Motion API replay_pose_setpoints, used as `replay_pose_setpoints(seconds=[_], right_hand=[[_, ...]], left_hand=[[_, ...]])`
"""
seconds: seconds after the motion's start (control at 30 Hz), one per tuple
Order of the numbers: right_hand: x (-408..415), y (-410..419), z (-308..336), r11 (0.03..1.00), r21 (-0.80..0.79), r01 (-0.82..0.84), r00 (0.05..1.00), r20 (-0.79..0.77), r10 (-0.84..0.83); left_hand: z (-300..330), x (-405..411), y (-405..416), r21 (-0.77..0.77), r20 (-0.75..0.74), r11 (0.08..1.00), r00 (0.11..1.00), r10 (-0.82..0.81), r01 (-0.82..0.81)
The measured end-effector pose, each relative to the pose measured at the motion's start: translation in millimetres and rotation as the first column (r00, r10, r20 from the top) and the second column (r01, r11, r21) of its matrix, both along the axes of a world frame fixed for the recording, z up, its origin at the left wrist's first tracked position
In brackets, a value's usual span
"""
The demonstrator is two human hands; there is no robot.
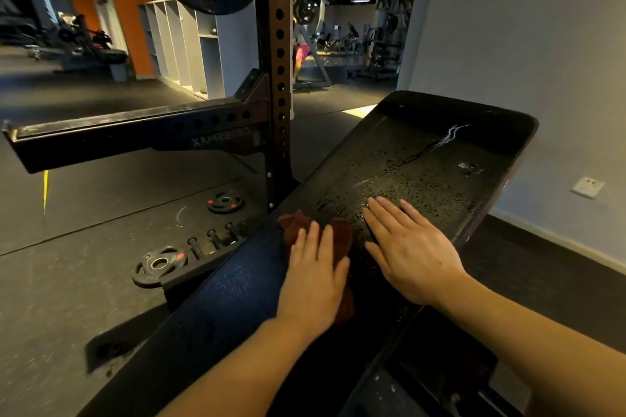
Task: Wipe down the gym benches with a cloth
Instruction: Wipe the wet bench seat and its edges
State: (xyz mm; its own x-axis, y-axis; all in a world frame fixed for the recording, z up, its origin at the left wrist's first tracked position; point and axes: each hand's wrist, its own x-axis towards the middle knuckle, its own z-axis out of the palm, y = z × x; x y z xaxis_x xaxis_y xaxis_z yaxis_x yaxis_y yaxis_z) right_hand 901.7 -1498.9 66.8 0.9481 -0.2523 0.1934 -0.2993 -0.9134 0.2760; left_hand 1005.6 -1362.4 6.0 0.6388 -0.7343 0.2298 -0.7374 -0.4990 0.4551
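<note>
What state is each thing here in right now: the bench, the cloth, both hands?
bench pad: tilted up, cracked, speckled with droplets
cloth: crumpled, pressed flat on the pad
left hand: fingers straight, pressing the cloth
right hand: open, palm resting on the pad
weight plates: lying flat on the floor

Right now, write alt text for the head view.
A person's left hand presses a reddish-brown cloth flat on a worn black gym bench, while the right hand rests open beside it. A squat rack and small weight plates stand to the left.
</note>
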Motion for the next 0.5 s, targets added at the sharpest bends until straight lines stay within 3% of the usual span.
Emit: replay_pose_setpoints(seconds=[0.1,0.27,0.33,0.4,0.5], right_hand=[[4,-3,1,1.0,0.011,-0.006,0.999,-0.053,0.007],[9,-4,7,1.0,-0.022,-0.009,0.99,-0.137,0.006],[10,-6,7,0.999,-0.03,-0.023,0.991,-0.135,0.018],[12,-8,5,0.999,-0.02,-0.036,0.992,-0.122,0.033],[16,-9,4,0.999,0.023,-0.028,0.994,-0.102,0.03]], left_hand=[[9,27,-9,0.02,-0.084,0.998,0.995,0.054,-0.052],[-3,-24,13,-0.071,0.053,0.96,0.962,-0.268,0.271],[-6,-7,13,-0.074,0.059,0.951,0.953,-0.296,0.3],[-3,28,5,-0.076,0.029,0.978,0.981,-0.193,0.194],[9,67,-4,-0.051,-0.19,0.997,0.981,0.049,-0.06]])
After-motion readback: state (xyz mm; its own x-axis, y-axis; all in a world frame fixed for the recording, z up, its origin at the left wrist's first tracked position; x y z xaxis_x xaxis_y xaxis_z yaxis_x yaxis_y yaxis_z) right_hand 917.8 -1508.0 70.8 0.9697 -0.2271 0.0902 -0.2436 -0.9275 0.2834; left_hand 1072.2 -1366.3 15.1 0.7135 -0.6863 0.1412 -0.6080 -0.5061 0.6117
